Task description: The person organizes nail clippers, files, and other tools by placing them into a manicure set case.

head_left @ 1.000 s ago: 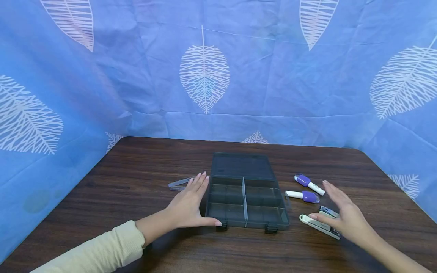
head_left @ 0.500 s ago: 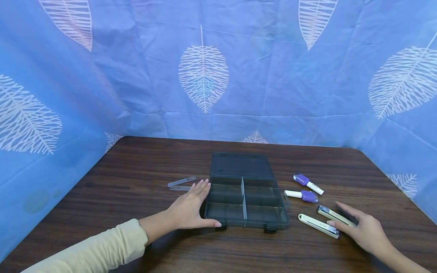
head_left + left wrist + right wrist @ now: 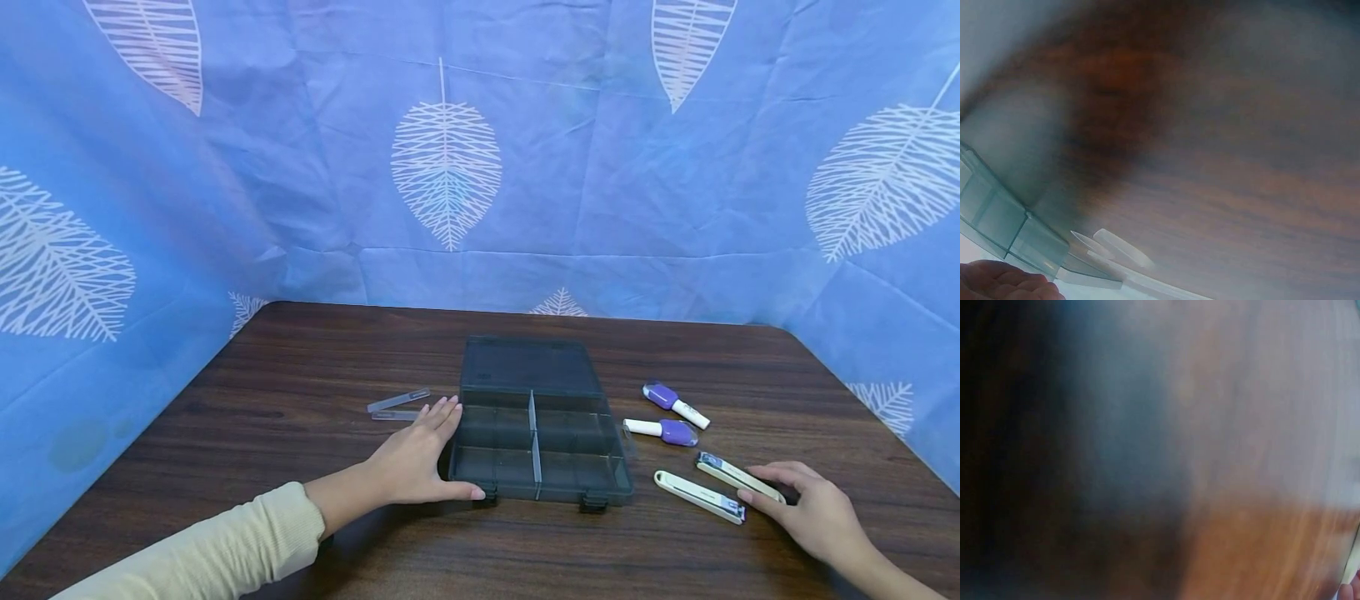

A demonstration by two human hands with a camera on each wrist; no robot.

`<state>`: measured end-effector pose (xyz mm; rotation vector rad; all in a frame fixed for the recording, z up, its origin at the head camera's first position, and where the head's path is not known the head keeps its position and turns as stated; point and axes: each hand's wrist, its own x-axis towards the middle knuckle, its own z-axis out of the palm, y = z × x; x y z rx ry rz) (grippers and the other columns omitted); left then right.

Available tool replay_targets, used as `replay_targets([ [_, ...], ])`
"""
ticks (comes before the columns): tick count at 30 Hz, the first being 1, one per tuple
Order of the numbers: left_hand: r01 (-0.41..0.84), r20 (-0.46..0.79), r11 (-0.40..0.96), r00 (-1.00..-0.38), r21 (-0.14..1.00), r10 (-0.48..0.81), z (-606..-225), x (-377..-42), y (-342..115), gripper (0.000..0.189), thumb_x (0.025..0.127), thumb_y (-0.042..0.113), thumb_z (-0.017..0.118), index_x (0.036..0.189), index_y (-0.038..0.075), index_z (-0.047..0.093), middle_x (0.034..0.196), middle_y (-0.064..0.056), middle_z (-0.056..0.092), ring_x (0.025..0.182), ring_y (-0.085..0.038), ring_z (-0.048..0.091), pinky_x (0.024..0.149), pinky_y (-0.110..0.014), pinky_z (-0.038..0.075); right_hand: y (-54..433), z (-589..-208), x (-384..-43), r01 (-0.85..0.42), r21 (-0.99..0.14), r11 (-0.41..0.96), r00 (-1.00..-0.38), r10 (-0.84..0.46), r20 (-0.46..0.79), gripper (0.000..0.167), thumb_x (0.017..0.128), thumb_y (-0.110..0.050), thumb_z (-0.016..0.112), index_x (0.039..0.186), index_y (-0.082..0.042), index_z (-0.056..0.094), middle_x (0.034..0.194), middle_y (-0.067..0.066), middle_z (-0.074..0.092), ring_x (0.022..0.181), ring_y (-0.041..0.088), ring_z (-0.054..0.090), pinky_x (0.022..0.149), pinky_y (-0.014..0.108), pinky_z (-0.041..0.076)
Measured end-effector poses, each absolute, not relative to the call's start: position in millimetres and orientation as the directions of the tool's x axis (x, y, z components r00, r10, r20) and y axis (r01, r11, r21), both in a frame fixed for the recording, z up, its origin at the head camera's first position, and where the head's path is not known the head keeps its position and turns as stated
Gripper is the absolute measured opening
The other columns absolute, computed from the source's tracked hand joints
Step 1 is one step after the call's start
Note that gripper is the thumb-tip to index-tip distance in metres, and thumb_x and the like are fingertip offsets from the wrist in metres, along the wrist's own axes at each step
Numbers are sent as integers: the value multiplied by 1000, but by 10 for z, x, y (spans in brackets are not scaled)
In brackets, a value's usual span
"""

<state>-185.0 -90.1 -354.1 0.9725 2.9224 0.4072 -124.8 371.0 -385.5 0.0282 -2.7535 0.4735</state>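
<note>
A smoky dark plastic compartment box (image 3: pixel 531 365) lies with its lid folded back, a pale divider running down its middle. My left hand (image 3: pixel 412 462) rests against its left side, fingers straight and thumb spread along the front edge. To the right of the box, my right hand (image 3: pixel 813 510) pinches the near end of a cream nail clipper (image 3: pixel 723 470) between thumb and fingers. A second cream nail clipper (image 3: pixel 697 497) lies beside it, towards the person. In the right wrist view only fingertips (image 3: pixel 1346 592) show, at the lower right corner.
Two purple nail polish bottles with white caps, the farther bottle (image 3: pixel 660 396) and the nearer bottle (image 3: pixel 677 432), lie right of the box. Two clear plastic strips, one slanted strip (image 3: pixel 398 400) and one flatter strip (image 3: pixel 393 415), lie to its left. A blue leaf-patterned cloth (image 3: pixel 525 183) hangs behind the table.
My right hand has moved right and towards the person, from over the clippers to one clipper's near end, its fingers closing in. My left hand has slid slightly nearer along the box's side.
</note>
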Motion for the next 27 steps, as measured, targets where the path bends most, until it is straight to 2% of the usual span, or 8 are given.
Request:
replay_targets([
  [2,584,47,769,-803,259,594,-3538,-1849,-903,106,74,69,59,146,0,24,154,-16,19,143,-29,19,114,-45,23,3719,-3862,-1248,-75,-321,944,-939,42,342,27,73,-23,78,92,-4,72,88,13,65,61,-13,34,51,21,33],
  [8,587,48,768,-801,255,597,-3539,-1850,-902,105,75,69,58,146,-1,24,154,-16,19,143,-29,19,114,-45,22,3725,-3870,-1266,-105,-315,943,-930,19,367,17,71,-16,78,84,-7,71,83,10,65,62,-16,35,51,20,37],
  [17,573,30,775,-808,267,588,-3538,-1856,-915,105,75,68,59,146,0,24,154,-16,18,143,-29,19,113,-45,24,3690,-3813,-1301,-86,-322,943,-948,22,316,15,72,-9,76,85,-3,70,75,1,61,58,-7,33,50,21,32],
  [21,577,33,773,-806,264,591,-3533,-1856,-914,105,75,68,60,146,0,24,154,-16,18,143,-29,19,113,-45,24,3679,-3768,-1304,-86,-328,941,-952,19,304,15,74,-10,76,85,-2,70,75,1,61,59,-10,36,51,20,35],
  [27,595,43,764,-795,248,605,-3533,-1860,-904,105,75,68,59,145,-2,24,153,-17,19,143,-30,19,114,-45,23,3675,-3649,-1317,-132,-324,937,-935,-9,356,17,74,-11,75,87,0,70,75,2,62,60,-14,37,51,19,39],
])
